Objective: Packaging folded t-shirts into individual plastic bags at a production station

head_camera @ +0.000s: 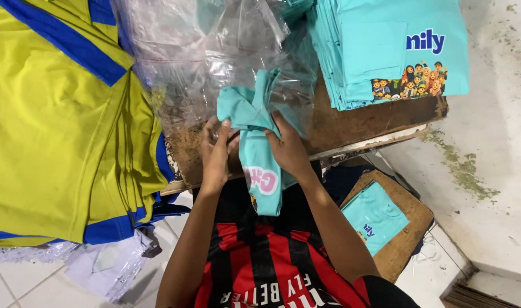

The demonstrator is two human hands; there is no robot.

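Note:
My left hand (216, 153) and my right hand (287, 149) both grip a crumpled turquoise shirt (259, 157) with a pink print, at the near edge of a worn wooden board (357, 122). The shirt's top reaches into the mouth of a clear plastic bag (226, 51) that lies on the board just beyond my hands. My left hand also touches the bag's edge. The lower part of the shirt hangs down over my red and black striped jersey.
A stack of folded turquoise shirts (386, 51) with a colourful print sits at the board's far right. A pile of yellow and blue garments (61, 125) fills the left. Another turquoise shirt (374, 217) lies on a small wooden board at lower right. Loose plastic (109, 262) lies on the white floor tiles.

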